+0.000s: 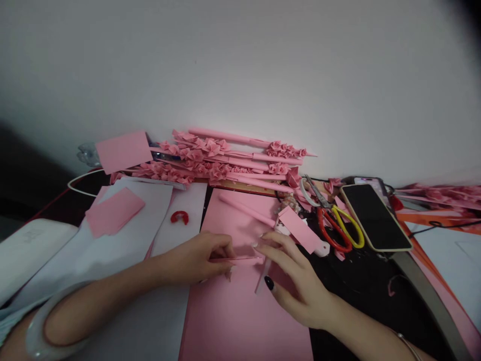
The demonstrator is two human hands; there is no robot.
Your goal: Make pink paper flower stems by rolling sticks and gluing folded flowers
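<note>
my left hand (205,256): thumb and fingers pinching strip (242,260) | strip: just over pink sheet (248,313) | my right hand (298,286): half-curled by strip's end; whether it grips clear stick (261,280), I can't tell

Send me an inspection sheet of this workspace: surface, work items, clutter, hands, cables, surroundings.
Surface: dark tabletop, partly covered by a pink sheet and white sheets.
Work items: folded pink piece; narrow pale strip.
Clutter: scissors, phone, red curved item, pink paper flowers.
Hands: left hand pinches the folded piece; right hand is at its other end, grip unclear.
Cables: white cable looping at left; thin dark cord at right.
Surroundings: pale wall behind; other people: nothing seen.
</note>
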